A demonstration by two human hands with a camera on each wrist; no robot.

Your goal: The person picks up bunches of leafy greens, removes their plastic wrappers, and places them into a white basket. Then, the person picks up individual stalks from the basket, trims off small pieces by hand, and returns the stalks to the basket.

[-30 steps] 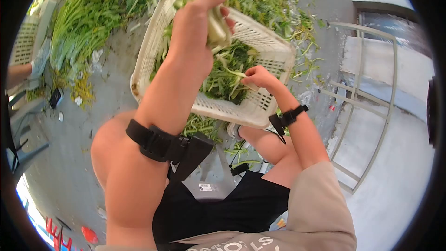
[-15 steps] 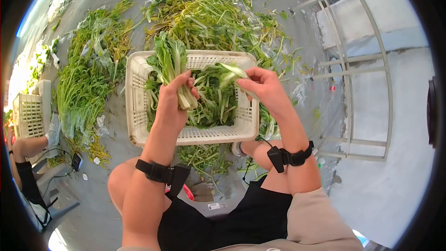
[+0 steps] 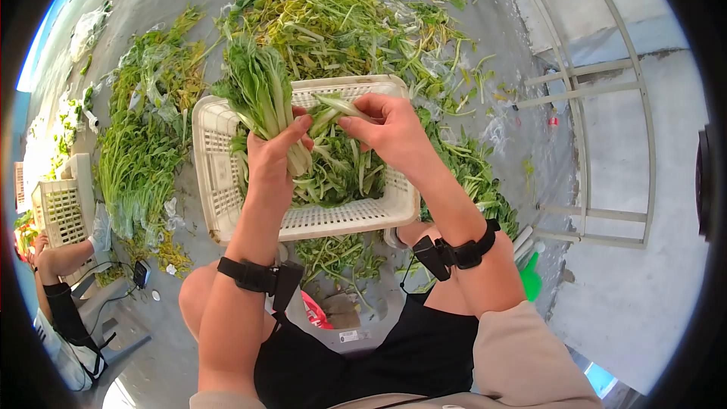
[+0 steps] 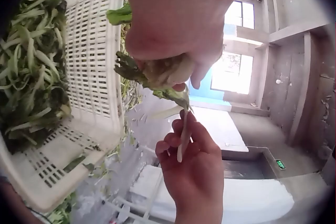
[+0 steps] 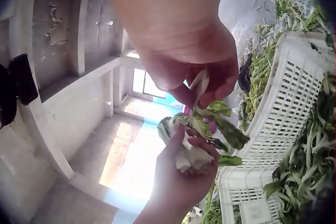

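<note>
My left hand [image 3: 271, 157] grips a bunch of leafy greens [image 3: 261, 85] by its pale stems, leaves fanning up and away. Between the thumb and fingers of my right hand [image 3: 397, 135] is a single leaf stalk [image 3: 342, 105], its leafy end beside the bunch. The left wrist view shows this stalk [image 4: 185, 137] pinched in the right hand, just below the left fist. Both hands are over a white slatted plastic basket [image 3: 348, 216]. Loose leaves and stalks [image 3: 344, 178] lie inside it. The white cut ends of the bunch [image 5: 193, 158] show in the right wrist view.
Heaps of greens and yellowed scraps [image 3: 341, 26] spread over the floor behind the basket, with longer greens [image 3: 140, 148] at the left. A metal frame [image 3: 644, 129] stands at the right. Another person's arm [image 3: 68, 259] is by a second basket [image 3: 60, 208] at far left.
The left hand has brought the bunch down and back from high over the basket. The right hand has lifted a stalk from the basket and moved it left, close to the bunch.
</note>
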